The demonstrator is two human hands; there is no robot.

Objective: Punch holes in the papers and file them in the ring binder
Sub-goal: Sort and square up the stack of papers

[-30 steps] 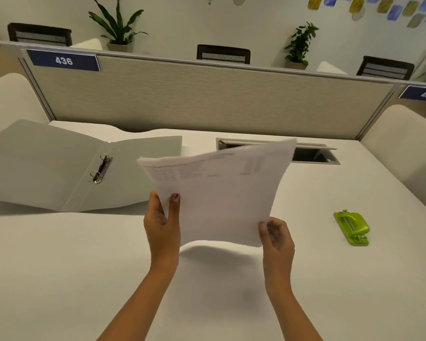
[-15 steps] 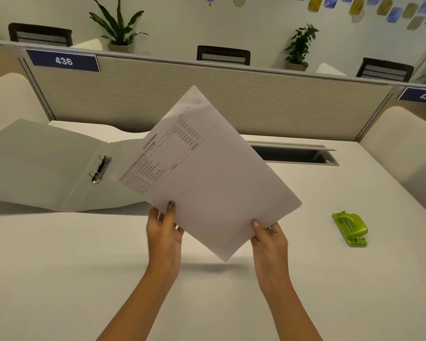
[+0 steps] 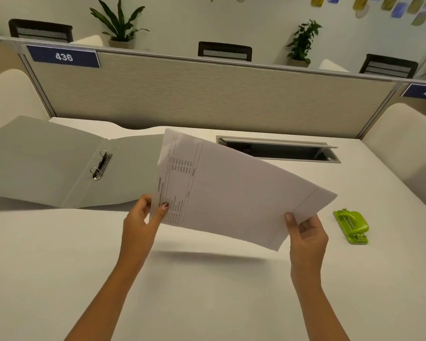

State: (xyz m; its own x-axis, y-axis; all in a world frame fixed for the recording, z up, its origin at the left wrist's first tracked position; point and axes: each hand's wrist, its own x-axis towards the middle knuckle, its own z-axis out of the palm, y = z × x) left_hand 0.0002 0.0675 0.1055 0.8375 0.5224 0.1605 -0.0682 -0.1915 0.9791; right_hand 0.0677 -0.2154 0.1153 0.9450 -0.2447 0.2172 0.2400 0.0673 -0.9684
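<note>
White printed papers (image 3: pixel 234 193) hang in the air above the middle of the white desk, turned sideways with the print at their left end. My left hand (image 3: pixel 143 220) pinches their lower left corner, thumb on top. My right hand (image 3: pixel 305 232) pinches the lower right edge. A grey ring binder (image 3: pixel 47 161) lies open on the left of the desk, its two metal rings (image 3: pixel 101 164) closed and bare. A green hole punch (image 3: pixel 352 226) sits on the desk just right of my right hand.
A beige partition (image 3: pixel 207 94) with signs 436 and 437 closes off the far side of the desk (image 3: pixel 207 291). An open cable slot (image 3: pixel 278 150) lies in the desk behind the papers. Plants and chairs stand beyond the partition.
The papers have been rotated from upright to sideways and lowered toward the desk. My hands have spread apart, the right one moving toward the hole punch.
</note>
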